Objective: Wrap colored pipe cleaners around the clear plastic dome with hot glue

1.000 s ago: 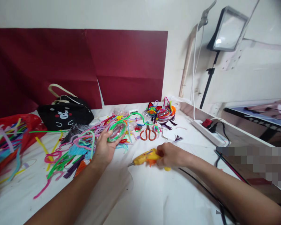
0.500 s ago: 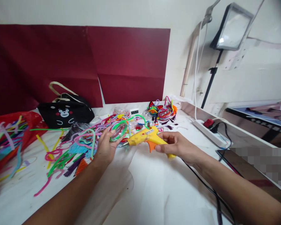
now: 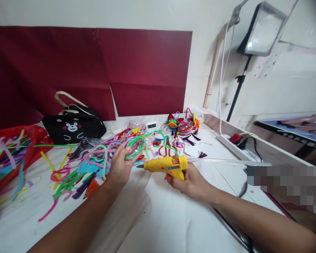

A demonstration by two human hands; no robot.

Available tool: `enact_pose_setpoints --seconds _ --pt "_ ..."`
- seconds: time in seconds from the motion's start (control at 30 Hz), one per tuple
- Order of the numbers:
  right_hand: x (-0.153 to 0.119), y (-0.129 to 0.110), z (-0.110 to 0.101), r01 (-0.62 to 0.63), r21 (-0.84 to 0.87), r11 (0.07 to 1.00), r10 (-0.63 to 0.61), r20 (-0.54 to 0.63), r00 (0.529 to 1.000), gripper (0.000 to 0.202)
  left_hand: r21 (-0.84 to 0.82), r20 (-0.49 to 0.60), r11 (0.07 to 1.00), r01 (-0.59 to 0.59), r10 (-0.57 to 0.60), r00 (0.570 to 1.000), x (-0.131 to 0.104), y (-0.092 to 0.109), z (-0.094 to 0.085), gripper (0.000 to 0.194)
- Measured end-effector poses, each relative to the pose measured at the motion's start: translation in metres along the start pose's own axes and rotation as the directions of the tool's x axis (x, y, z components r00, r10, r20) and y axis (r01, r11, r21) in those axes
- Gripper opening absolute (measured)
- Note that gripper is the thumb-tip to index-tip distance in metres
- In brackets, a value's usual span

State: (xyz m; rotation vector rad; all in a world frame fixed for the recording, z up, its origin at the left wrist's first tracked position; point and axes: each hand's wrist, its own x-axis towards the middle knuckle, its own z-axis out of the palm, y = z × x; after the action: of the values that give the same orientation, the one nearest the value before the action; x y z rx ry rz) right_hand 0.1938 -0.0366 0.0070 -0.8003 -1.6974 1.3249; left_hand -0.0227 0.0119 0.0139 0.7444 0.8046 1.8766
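My left hand (image 3: 120,165) is closed around a clear plastic ball (image 3: 137,147) with green pipe cleaner wound about it. One green pipe cleaner strand (image 3: 159,133) arches away from the ball to the right. A yellow hot glue gun (image 3: 159,165) is gripped by its handle in my right hand (image 3: 191,181), fingers near the orange trigger. Its nozzle points left, just below the ball and apart from it. From the gun's back a long clear glue stick (image 3: 231,161) juts right. Orange-handled scissors (image 3: 168,151) lie behind the gun.
Pipe cleaners (image 3: 94,154) and tassels cover the table's left side, near a red plastic bag (image 3: 42,135) and a black pouch (image 3: 73,128). Decorated balls (image 3: 185,126) and a small digital clock (image 3: 151,125) stand behind. At right are a power strip (image 3: 234,146) and a lamp (image 3: 264,30).
The glue gun has turned in my right hand and dropped slightly, so its nozzle sits lower and its glue stick shows. The scissors are uncovered. My left hand has barely moved.
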Motion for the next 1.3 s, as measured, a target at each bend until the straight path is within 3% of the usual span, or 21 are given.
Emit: enact_pose_setpoints --seconds 0.13,0.37,0.73,1.3 --pt "-0.002 0.009 0.004 -0.010 -0.026 1.000 0.011 0.025 1.000 0.009 -0.014 -0.063 1.000 -0.001 0.000 0.998 0.001 0.003 0.002 0.014" --pt "-0.003 0.015 0.006 0.000 -0.071 0.997 0.004 0.054 0.999 0.005 -0.004 -0.066 0.999 -0.043 0.043 0.997 0.008 0.002 -0.004 0.015" --pt "-0.002 0.007 0.003 0.079 -0.144 0.986 -0.076 0.023 0.997 0.011 -0.001 -0.067 1.000 -0.025 0.025 0.997 0.011 0.004 -0.003 0.010" --pt "-0.001 0.017 0.000 0.055 -0.155 0.986 -0.059 -0.020 0.998 0.026 0.036 -0.023 0.999 -0.008 0.009 1.000 0.006 0.004 -0.003 0.012"
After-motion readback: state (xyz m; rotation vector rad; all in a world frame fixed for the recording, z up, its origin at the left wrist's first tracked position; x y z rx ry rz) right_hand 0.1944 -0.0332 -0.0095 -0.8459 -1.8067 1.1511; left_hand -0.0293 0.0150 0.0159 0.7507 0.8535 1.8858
